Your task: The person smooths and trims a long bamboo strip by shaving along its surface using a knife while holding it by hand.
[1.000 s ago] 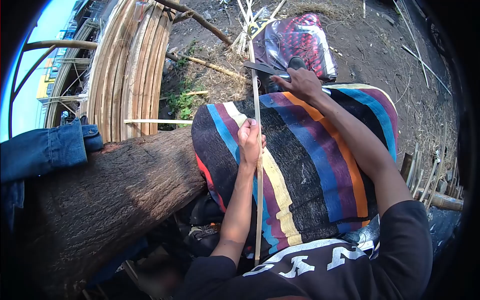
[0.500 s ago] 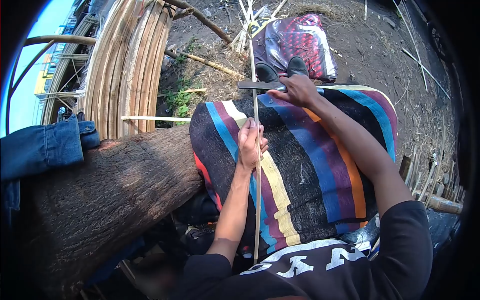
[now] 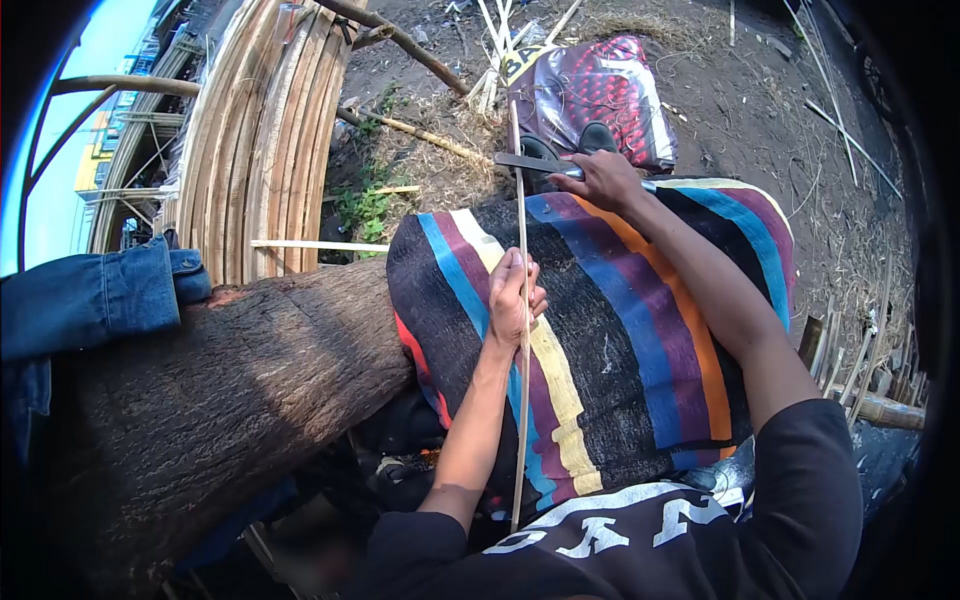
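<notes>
Over the lap, my left hand [image 3: 516,298] is closed around a long thin wooden strip [image 3: 522,405], perhaps bamboo. The strip runs from near my chest away toward my feet. My right hand [image 3: 606,182] grips the handle of a knife [image 3: 535,163]. Its flat blade points left and crosses the strip near the strip's far end; the exact contact is too small to tell. A striped cloth [image 3: 620,330] in black, blue, purple, orange and yellow covers the lap under both hands.
A thick tree trunk [image 3: 270,390] lies to the left, a denim sleeve [image 3: 120,295] over it. Behind it stand bundled long wooden slats [image 3: 260,150]. Ahead, a printed sack [image 3: 600,95] lies by my shoes, with loose pale strips [image 3: 488,85] beside it. Bamboo pieces [image 3: 885,410] are at right.
The far end of the strip now shows just beyond the blade, nearer to me than before. The knife and both hands have shifted slightly right in view.
</notes>
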Motion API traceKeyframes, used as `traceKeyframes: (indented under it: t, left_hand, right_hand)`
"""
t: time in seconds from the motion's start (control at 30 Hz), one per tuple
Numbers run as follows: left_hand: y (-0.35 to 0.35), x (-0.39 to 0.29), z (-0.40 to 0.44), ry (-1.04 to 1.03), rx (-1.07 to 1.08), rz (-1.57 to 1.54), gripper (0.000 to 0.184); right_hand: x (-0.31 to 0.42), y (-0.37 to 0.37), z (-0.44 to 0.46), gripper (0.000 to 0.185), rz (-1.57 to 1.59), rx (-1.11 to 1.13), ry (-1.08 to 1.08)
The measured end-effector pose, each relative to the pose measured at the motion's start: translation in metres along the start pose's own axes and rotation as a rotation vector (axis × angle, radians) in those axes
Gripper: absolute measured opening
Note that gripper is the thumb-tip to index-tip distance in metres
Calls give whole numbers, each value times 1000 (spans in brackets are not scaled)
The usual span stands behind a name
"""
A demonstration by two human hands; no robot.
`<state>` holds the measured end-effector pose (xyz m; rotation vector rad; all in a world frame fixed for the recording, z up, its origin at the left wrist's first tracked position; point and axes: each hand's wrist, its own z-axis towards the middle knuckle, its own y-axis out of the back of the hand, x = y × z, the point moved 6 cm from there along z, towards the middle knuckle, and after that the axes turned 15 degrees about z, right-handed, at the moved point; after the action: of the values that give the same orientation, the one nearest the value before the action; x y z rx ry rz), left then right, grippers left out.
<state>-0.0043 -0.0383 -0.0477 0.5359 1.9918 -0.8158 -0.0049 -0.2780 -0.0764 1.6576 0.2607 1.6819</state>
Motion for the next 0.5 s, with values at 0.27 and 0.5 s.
traceKeyframes:
  t: [0.27,0.5]
  left_hand:
    - [-3,-12,0,-6,-37,72,25]
    - [-5,7,-6,87,-3,97,17]
  right_hand:
    - [47,-11,-24,73,29,81,318]
    - [-28,9,5,72,12,-96,-155]
